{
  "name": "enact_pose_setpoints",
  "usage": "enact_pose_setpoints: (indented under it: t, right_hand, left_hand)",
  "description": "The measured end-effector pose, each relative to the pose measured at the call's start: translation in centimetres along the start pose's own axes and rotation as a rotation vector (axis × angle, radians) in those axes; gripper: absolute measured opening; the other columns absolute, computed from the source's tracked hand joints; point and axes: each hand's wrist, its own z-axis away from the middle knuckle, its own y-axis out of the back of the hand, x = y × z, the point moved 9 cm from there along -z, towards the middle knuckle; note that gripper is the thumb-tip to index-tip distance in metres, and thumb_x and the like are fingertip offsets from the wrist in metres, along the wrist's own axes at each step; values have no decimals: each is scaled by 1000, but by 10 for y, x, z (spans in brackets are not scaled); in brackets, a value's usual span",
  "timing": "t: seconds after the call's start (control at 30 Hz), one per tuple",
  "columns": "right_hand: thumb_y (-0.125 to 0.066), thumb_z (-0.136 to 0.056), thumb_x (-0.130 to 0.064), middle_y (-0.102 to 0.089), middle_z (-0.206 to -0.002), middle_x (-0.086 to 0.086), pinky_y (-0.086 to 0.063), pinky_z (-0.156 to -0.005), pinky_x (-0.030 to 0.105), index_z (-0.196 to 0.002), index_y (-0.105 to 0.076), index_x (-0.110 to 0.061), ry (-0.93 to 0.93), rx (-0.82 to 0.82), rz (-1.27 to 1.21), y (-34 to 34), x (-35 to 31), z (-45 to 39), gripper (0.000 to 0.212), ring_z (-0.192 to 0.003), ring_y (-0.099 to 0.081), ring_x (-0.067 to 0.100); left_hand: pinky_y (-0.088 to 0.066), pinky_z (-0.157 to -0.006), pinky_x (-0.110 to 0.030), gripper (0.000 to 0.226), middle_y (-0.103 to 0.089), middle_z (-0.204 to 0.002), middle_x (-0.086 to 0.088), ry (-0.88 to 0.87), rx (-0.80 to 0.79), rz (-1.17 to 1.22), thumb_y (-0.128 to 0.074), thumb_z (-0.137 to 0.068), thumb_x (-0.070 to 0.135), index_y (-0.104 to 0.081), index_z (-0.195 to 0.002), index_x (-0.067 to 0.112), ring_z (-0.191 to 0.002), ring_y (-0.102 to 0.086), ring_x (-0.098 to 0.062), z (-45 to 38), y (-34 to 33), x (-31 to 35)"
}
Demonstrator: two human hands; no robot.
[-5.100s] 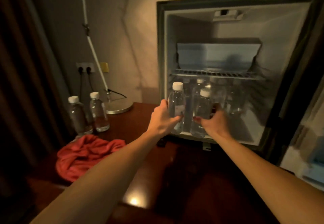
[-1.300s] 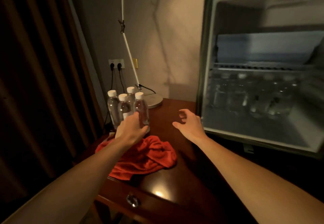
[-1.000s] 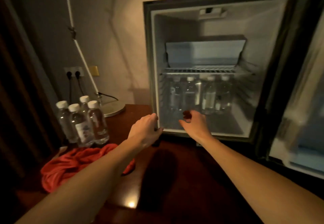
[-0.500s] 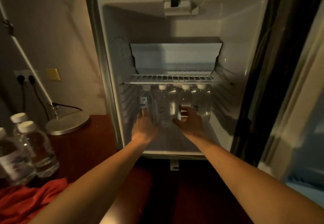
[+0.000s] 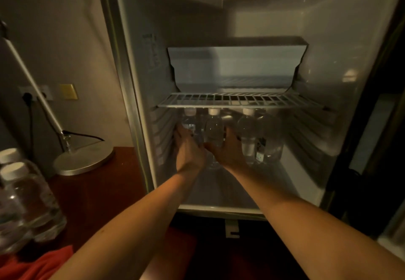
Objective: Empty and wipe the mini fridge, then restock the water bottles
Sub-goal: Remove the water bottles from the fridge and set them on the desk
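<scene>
Both hands inside mini fridge (image 5: 135, 64), left hand (image 5: 188, 148) gripping leftmost bottle (image 5: 190, 124), right hand (image 5: 228, 150) clasping middle bottle (image 5: 213, 130)

Three white-capped water bottles (image 5: 213, 130) show clearly under the single wire shelf (image 5: 238, 100) in the one fridge (image 5: 135, 82); a fourth may stand at the right, too blurred to tell. Two more bottles (image 5: 26, 196) stand on the counter (image 5: 98, 192), beside one lamp (image 5: 84, 161) and one red cloth (image 5: 32, 264). Two hands (image 5: 188, 148) reach in.
</scene>
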Motion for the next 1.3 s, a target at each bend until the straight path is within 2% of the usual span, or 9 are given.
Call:
enact_pose_setpoints:
  t: [0.07, 0.2, 0.33, 0.47, 0.6, 0.7, 0.83, 0.97, 1.3]
  right_hand:
    - [-89, -67, -27, -68, -114, 8, -50, -82, 35, -117, -58, -8, -16, 5, -9, -1, 5, -3, 61, -106, -64, 25]
    - [-86, -66, -45, -67, -111, 11, -45, -74, 32, -115, -56, -6, -28, 1, 91, 0, 9, 0, 69, -102, -63, 30]
    - [-83, -70, -45, -63, -112, 15, -36, -72, 28, -113, -54, -4, -49, 6, 147, 10, 2, 17, 67, -102, -61, 33]
    - [-87, -66, -40, -65, -103, 7, -46, -72, 33, -110, -55, -8, -39, 37, 95, 26, -9, 44, 63, -95, -65, 28]
    - [-85, -65, -46, -63, -97, -2, -50, -72, 33, -105, -52, -17, -46, 7, 134, 33, -36, 77, 60, -90, -64, 23]
    - [-85, -63, -50, -66, -100, -4, -54, -74, 33, -108, -54, -20, -2, -61, 131, 23, -66, 104, 62, -90, -65, 18]
    - [-88, -60, -49, -67, -99, -5, -54, -78, 32, -106, -60, -17, 112, -95, 94, -1, -108, 143, 63, -90, -63, 13]
    - [-90, -61, -42, -65, -90, -8, -49, -71, 26, -100, -56, -19, 212, -158, 46, -33, -151, 182, 56, -83, -63, 12]
    - [-77, -57, -63, -69, -88, -1, -39, -67, 28, -98, -59, -19, 292, -356, -71, -147, -239, 256, 63, -84, -64, 20]
  left_hand:
    - [-37, -103, -45, 81, -25, -154, -15, -13, 40, -29, -64, -85, 13, -18, -151, 12, -138, -32, -37, -1, 1, -1]
    - [-37, -103, -45, 74, -29, -151, -15, -56, 36, -73, -66, -86, 14, -22, -146, 11, -138, -33, -35, 1, 4, 1]
    - [-40, -88, -38, 59, -50, -136, -14, -1, -3, -17, -69, -85, 19, -33, -131, 13, -123, -51, -37, 17, 18, 0]
    - [-48, -95, -48, 75, -59, -126, -16, -10, -43, -72, -78, -78, 33, -33, -133, 13, -117, -55, -38, 45, 48, -1]
    - [-56, -85, -46, 72, -65, -113, -4, -102, -97, -70, -81, -69, 43, -38, -121, 18, -101, -66, -25, 75, 95, 4]
    - [-56, -89, -37, 76, -66, -111, 5, -178, -100, -101, -88, -65, 30, -41, -123, 23, -98, -66, -11, 99, 136, 6]
    - [-57, -83, -38, 75, -67, -106, 9, -252, -24, -99, -86, -61, 40, -42, -122, 31, -94, -67, -7, 128, 202, 3]
    - [-56, -81, -36, 77, -68, -105, 8, -263, 75, -146, -88, -59, 38, -45, -122, 28, -94, -67, -7, 148, 270, -18]
    - [-57, -81, -39, 78, -67, -107, 9, -129, 311, -289, -93, -57, 37, -44, -118, 32, -95, -66, -9, 183, 434, -104]
